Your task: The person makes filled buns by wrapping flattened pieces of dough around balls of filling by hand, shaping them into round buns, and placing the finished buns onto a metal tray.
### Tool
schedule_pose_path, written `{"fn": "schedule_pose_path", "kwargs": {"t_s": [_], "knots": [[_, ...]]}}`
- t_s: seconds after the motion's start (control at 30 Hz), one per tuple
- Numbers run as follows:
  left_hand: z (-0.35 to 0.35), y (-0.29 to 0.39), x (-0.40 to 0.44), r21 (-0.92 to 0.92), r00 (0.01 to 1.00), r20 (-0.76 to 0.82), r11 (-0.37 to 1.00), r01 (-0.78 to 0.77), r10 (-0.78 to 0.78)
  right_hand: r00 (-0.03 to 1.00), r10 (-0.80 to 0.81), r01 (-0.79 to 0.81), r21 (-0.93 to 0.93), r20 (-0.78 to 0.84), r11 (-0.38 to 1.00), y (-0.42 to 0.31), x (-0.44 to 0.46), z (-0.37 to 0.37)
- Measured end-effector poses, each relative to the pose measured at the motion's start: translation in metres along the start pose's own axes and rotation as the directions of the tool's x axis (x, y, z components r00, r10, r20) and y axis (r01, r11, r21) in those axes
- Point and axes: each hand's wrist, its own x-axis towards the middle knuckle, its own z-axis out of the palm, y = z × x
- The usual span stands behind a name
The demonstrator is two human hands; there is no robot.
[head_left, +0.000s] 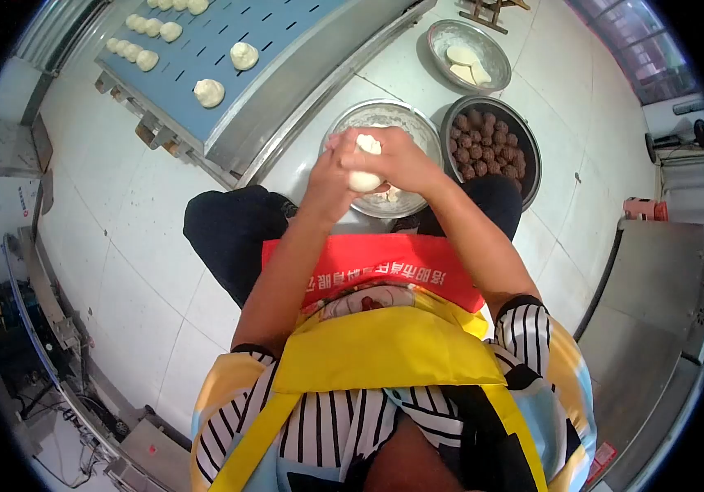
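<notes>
Both of my hands are wrapped round a ball of white dough [365,181], whose top and lower side show between the fingers. My left hand [334,176] cups it from the left. From the right, my right hand [401,160] presses on it, its fingers meeting those of my left hand. Directly below them is a metal bowl [428,139] dusted with flour, with small scraps inside. Dark brown filling balls [485,143] fill a wide pan [535,156] just right of that bowl.
A blue slotted surface [196,49] with a metal edge stands at the upper left, holding several dough balls [209,93]. Another bowl [503,61] with flat dough pieces [468,66] is at the upper right. A wooden stool [487,12] is behind it.
</notes>
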Motion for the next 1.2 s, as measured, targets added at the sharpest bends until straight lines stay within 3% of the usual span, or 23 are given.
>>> {"fn": "schedule_pose_path", "kwargs": {"t_s": [0.1,0.13,0.17,0.23,0.33,0.37,0.47,0.5,0.6,0.63,0.73,0.77,0.83,0.9,0.93,1.0,1.03,1.1,1.13,1.17,1.2], "knots": [[0.017,-0.013,0.006,-0.09,0.971,-0.142,0.975,-0.205,0.191,0.97,-0.148,0.093,-0.268,-0.193,0.959,0.02,0.013,0.007],[0.006,-0.019,0.012,0.073,0.963,-0.091,0.966,-0.248,0.254,0.949,-0.206,0.114,-0.347,-0.24,0.931,0.021,0.012,0.01],[-0.016,-0.032,0.021,0.23,0.954,-0.031,0.93,-0.285,0.3,0.963,-0.204,0.161,-0.233,-0.175,0.959,0.02,0.009,0.009],[-0.006,0.008,0.0,0.08,0.995,0.043,0.993,0.084,-0.087,0.978,-0.187,0.181,-0.065,-0.091,0.981,0.012,0.004,0.007],[0.005,-0.002,0.003,0.007,0.999,-0.007,0.999,-0.039,0.039,0.991,-0.029,0.02,-0.072,-0.13,0.997,0.012,0.006,0.007],[0.006,-0.013,0.005,-0.093,0.992,-0.075,0.99,-0.104,0.097,0.978,-0.101,0.039,-0.315,-0.182,0.948,0.017,0.01,0.007],[0.008,-0.023,0.008,-0.101,0.961,-0.176,0.967,-0.233,0.213,0.942,-0.3,0.273,-0.179,-0.149,0.945,0.023,0.01,0.009],[0.0,-0.019,0.008,-0.05,0.984,-0.088,0.986,-0.162,0.157,0.887,-0.45,0.44,-0.107,-0.108,0.892,0.014,0.008,0.008],[-0.008,-0.008,0.009,-0.023,1.0,0.025,1.0,0.0,0.001,1.0,0.021,-0.021,0.029,0.007,0.999,0.002,0.0,0.001],[0.007,-0.006,0.004,-0.056,0.996,-0.072,0.997,-0.053,0.049,0.996,-0.053,0.047,-0.081,-0.076,0.996,0.003,0.002,0.002],[0.015,-0.02,0.008,-0.182,0.96,-0.147,0.948,-0.261,0.236,0.916,-0.305,0.183,-0.407,-0.259,0.895,0.016,0.011,0.014],[0.014,-0.021,0.006,-0.136,0.954,-0.19,0.956,-0.259,0.231,0.927,-0.308,0.238,-0.303,-0.212,0.923,0.017,0.009,0.012],[-0.008,-0.015,0.011,0.212,0.974,-0.034,0.954,-0.212,0.223,0.937,-0.329,0.321,-0.084,-0.12,0.943,0.008,0.004,0.007],[0.002,0.001,0.003,0.019,1.0,0.021,1.0,0.013,-0.014,0.979,-0.148,0.143,-0.047,-0.138,0.989,0.016,0.004,0.005],[0.006,-0.006,0.005,-0.038,0.998,-0.041,0.998,-0.048,0.046,0.988,-0.063,0.059,-0.029,-0.143,0.998,0.018,0.007,0.004],[0.01,-0.022,0.01,-0.138,0.972,-0.18,0.974,-0.18,0.154,0.969,-0.147,0.109,-0.192,-0.2,0.975,0.021,0.01,0.009],[0.01,-0.024,0.012,-0.164,0.969,-0.172,0.964,-0.208,0.18,0.955,-0.191,0.126,-0.272,-0.227,0.954,0.021,0.011,0.01],[-0.026,-0.029,0.021,0.247,0.983,0.014,0.952,-0.179,0.181,0.98,-0.177,0.169,-0.083,-0.09,0.982,0.015,0.005,0.006],[-0.017,-0.014,0.013,0.151,0.999,0.027,0.988,-0.03,0.026,0.984,-0.179,0.179,0.011,-0.021,0.984,0.013,0.002,0.003],[-0.007,0.002,0.005,0.061,0.991,0.039,0.99,0.127,-0.129,0.983,-0.164,0.16,-0.065,-0.076,0.985,0.015,0.002,0.005],[-0.007,-0.005,0.006,-0.001,0.999,0.016,0.999,0.047,-0.047,0.979,-0.16,0.142,-0.143,-0.129,0.98,0.019,0.004,0.007]]}}
